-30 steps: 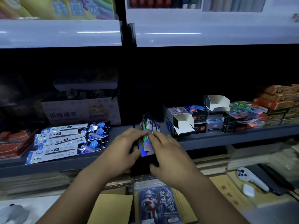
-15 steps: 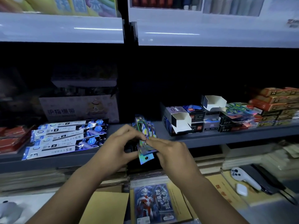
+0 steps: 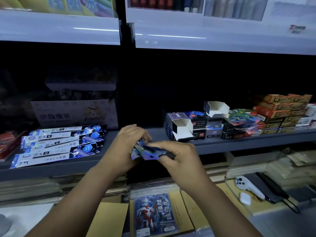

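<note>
A long grey metal shelf runs across the view, and the work happens just in front of its edge, near the middle. At the back left of it stands a pale cardboard carton printed with large Chinese characters and a yellow cartoon figure. Before the carton lie several long, flat, silver-and-blue refill packets, fanned out, each with a line of Chinese text and a blue hexagon badge. Far right, flat orange cardboard boxes are stacked; their print is too blurred to read.

Below the shelf lies a blue glossy picture pack showing a red-and-silver costumed hero beside bold Chinese characters.

The left hand and the right hand are close together, both clamped on a thin bundle of flat, shiny blue-violet foil packets. The left fingers curl over its left end; the right hand pinches its right end. The bundle lies roughly level. Its foil glints like a rainbow, a green-yellow stripe runs along one edge, and a small dark hang hole sits in its near tab.

Right of the hands, an open violet-and-white box reads "0 5" on top, and the small black boxes beside it carry red "deli" logos.
</note>
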Demonstrator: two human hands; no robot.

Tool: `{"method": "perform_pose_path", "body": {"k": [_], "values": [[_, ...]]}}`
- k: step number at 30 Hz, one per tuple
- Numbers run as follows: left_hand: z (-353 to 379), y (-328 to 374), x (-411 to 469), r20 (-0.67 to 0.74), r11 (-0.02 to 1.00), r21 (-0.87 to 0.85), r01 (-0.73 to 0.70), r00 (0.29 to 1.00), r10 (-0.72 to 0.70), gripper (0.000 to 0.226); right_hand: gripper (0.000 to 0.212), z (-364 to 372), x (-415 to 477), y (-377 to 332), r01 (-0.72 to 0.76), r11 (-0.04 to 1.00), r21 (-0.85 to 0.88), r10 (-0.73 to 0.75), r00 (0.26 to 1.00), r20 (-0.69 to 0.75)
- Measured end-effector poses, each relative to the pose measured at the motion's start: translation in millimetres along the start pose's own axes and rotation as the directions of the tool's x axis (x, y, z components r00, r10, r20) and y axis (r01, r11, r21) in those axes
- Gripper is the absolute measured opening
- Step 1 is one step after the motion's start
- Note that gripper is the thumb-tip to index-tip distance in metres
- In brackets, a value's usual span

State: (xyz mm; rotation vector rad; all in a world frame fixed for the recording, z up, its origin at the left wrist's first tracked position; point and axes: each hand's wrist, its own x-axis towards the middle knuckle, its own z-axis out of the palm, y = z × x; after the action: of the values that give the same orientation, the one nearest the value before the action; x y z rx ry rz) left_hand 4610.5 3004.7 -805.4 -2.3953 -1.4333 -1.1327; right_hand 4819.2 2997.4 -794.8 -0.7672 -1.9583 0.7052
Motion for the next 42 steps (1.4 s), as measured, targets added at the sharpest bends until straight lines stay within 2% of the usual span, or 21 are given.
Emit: {"method": "perform_pose_path", "body": {"k": [2, 4, 8, 10, 12, 16, 19, 22, 25, 27, 29, 30, 34, 37, 40, 42], "values": [[4, 0, 5, -0.068, 1.000, -0.016, 0.019, 0.998, -0.020, 0.030, 0.048, -9, 2, 0, 0.019, 0.999, -0.051, -0.019, 1.000, 0.004], [9, 3, 10, -0.144, 0.995, -0.087, 0.055, 0.987, -0.067, 0.031, 0.052, -22, 1, 4, 0.029, 0.984, -0.178, -0.036, 0.999, -0.037], [20, 14, 21, -0.242, 0.947, -0.301, 0.114, 0.951, -0.192, 0.031, 0.043, -36, -6, 15, 0.131, 0.958, -0.255, -0.200, 0.943, -0.265], [22, 18, 25, -0.258, 0.957, -0.278, 0.087, 0.952, -0.162, 0.024, 0.038, -42, -7, 19, 0.148, 0.959, -0.241, -0.219, 0.928, -0.302], [22, 23, 28, -0.282, 0.982, -0.186, 0.034, 0.956, -0.087, 0.015, 0.036, -47, -9, 22, 0.126, 0.969, -0.214, -0.191, 0.929, -0.318], [21, 30, 32, -0.283, 0.981, -0.192, 0.013, 0.957, -0.068, 0.012, 0.035, -51, -10, 29, -0.004, 0.993, -0.119, -0.047, 0.905, -0.422], [20, 36, 29, -0.236, 0.974, -0.221, 0.046, 0.967, -0.099, 0.018, 0.034, -53, -8, 30, -0.134, 0.986, 0.104, 0.167, 0.867, -0.469], [18, 41, 28, -0.194, 0.967, -0.231, 0.110, 0.968, -0.157, 0.020, 0.026, -55, -5, 32, -0.219, 0.933, 0.284, 0.337, 0.807, -0.485], [12, 45, 35, -0.168, 0.990, -0.103, 0.098, 0.979, -0.114, 0.006, 0.023, -58, -3, 34, -0.287, 0.897, 0.336, 0.424, 0.773, -0.471], [8, 49, 42, -0.164, 0.996, 0.041, 0.081, 0.984, -0.074, 0.016, 0.023, -60, -2, 37, -0.318, 0.869, 0.379, 0.476, 0.749, -0.462], [6, 53, 49, -0.115, 0.988, 0.128, 0.090, 0.990, -0.075, 0.009, 0.025, -64, -3, 40, -0.334, 0.841, 0.425, 0.518, 0.724, -0.456], [4, 57, 52, -0.073, 0.985, 0.137, 0.108, 0.992, -0.099, 0.013, 0.025, -67, -4, 41, -0.334, 0.824, 0.457, 0.539, 0.710, -0.453], [0, 69, 63, 0.089, 0.989, 0.059, 0.135, 0.986, -0.140, 0.023, 0.026, -92, -7, 40, -0.301, 0.698, 0.649, 0.657, 0.630, -0.414], [0, 83, 70, 0.171, 0.984, 0.122, 0.129, 0.974, -0.149, 0.024, 0.036, -117, -4, 39, -0.245, 0.553, 0.797, 0.749, 0.564, -0.346], [5, 104, 81, 0.175, 0.974, 0.192, 0.123, 0.972, -0.157, 0.027, 0.024, -143, 6, 38, -0.252, 0.449, 0.857, 0.816, 0.506, -0.279], [10, 117, 89, 0.142, 0.966, 0.238, 0.100, 0.980, -0.136, 0.029, 0.025, -155, 13, 37, -0.286, 0.410, 0.866, 0.854, 0.453, -0.256]]}}
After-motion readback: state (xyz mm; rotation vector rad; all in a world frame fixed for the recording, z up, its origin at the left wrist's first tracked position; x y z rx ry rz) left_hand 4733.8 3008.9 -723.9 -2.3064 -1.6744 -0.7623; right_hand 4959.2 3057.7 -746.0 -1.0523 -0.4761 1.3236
